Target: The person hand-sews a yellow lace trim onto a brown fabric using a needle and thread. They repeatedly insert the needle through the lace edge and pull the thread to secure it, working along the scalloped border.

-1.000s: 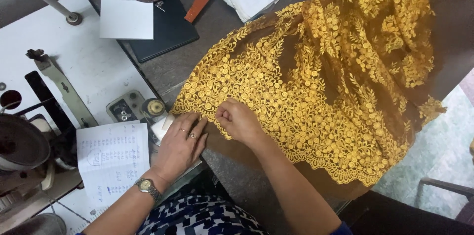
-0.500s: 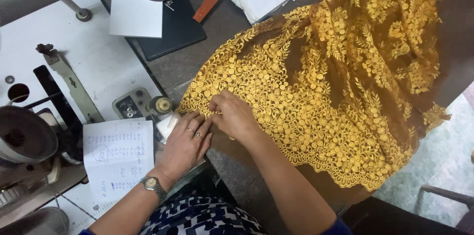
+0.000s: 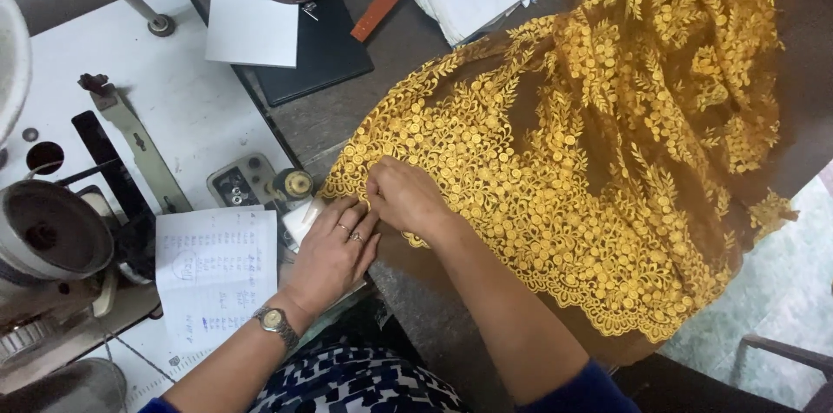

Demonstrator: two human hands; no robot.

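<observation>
Both hands' fingers pinch together on the scalloped edge of gold-embroidered lace fabric (image 3: 564, 144).

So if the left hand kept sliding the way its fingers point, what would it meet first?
The left hand points up and to the right, fingertips at the scalloped edge of the gold lace fabric, beside the right hand. It would likely run into that fabric edge and the right hand's fingers almost at once; depth is unclear.

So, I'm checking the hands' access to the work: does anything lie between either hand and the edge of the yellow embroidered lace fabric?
Nothing visible does. The right hand rests directly on the scalloped edge of the yellow embroidered lace fabric, and the left hand meets it right beside, fingertips at the same edge.
</observation>
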